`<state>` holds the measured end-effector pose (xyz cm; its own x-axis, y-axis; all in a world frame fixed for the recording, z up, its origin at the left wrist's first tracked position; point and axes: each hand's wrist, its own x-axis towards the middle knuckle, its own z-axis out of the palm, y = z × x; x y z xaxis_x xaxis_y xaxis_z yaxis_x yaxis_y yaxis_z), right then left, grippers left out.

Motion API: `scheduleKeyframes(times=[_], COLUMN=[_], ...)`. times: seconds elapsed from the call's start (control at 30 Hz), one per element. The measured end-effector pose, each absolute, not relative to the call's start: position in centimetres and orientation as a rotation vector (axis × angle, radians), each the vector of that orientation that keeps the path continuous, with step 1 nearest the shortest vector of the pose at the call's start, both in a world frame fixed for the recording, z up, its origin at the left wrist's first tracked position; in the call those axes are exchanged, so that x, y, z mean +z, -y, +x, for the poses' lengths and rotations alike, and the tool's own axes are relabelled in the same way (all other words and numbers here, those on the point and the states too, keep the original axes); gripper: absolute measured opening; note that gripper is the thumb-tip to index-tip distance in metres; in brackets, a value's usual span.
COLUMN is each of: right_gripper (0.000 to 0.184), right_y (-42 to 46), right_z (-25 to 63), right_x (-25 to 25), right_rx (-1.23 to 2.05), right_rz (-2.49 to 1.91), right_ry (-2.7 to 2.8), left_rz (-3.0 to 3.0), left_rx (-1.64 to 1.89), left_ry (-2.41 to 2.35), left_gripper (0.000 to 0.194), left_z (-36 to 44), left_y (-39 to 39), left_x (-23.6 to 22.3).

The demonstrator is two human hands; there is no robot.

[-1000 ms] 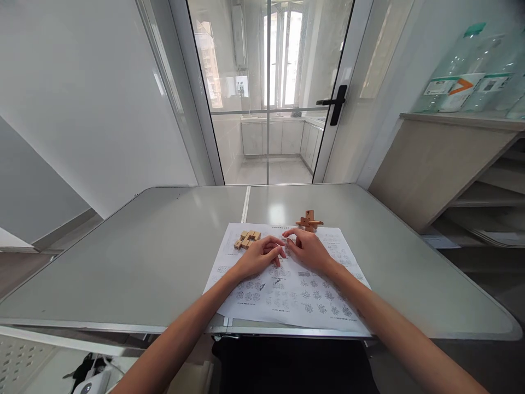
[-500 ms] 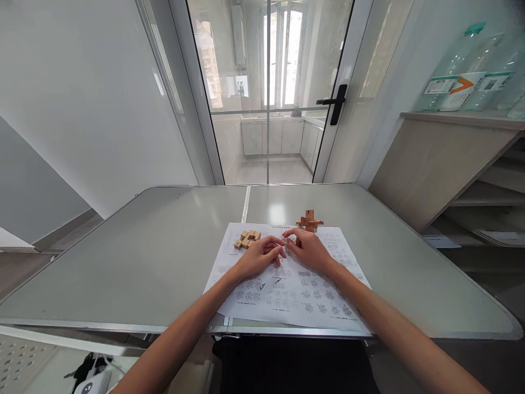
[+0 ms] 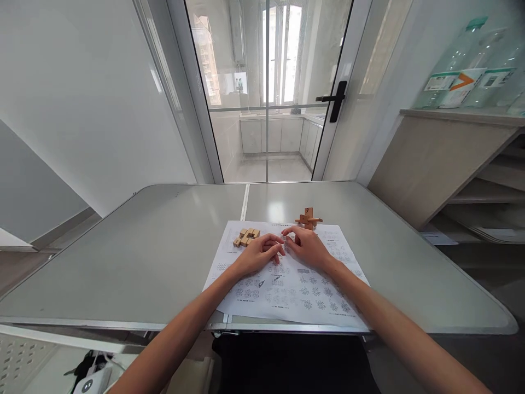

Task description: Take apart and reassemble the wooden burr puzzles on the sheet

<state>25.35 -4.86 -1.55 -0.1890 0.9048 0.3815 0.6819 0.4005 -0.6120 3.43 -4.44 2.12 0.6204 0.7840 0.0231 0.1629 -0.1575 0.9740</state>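
Observation:
Both my hands rest on a printed sheet of diagrams (image 3: 295, 295) that lies on a grey table (image 3: 143, 257). My left hand (image 3: 260, 253) has its fingers curled and lying on the paper, with nothing in them. My right hand (image 3: 307, 245) lies beside it, fingers bent and fingertips nearly touching the left ones, also holding nothing. A pale wooden block puzzle (image 3: 246, 237) lies flat just beyond my left hand. A darker wooden cross-shaped puzzle (image 3: 308, 218) stands just beyond my right hand.
A glass door with a black handle (image 3: 333, 100) stands behind the table. A wooden shelf unit (image 3: 447, 164) sits at the right, with plastic bottles (image 3: 463, 76) on top. The table's seam (image 3: 245, 202) runs down its middle. A white device (image 3: 88, 383) lies below the front edge.
Hands and puzzles stay where they were. Only the view has tipped slightly, so everything sits a little higher in the frame.

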Motion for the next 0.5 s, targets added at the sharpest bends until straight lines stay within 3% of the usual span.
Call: scheduleKeyframes(times=[0.5], right_gripper=[0.02], right_y=[5.01], right_z=[25.3], right_x=[-1.19], right_rx=[0.361], right_rz=[-1.359], right_ry=[1.956], left_rz=[1.694], left_rx=[0.661], left_ry=[-0.795], left_gripper=[0.03], left_z=[3.39], left_y=[4.53], left_x=[2.31])
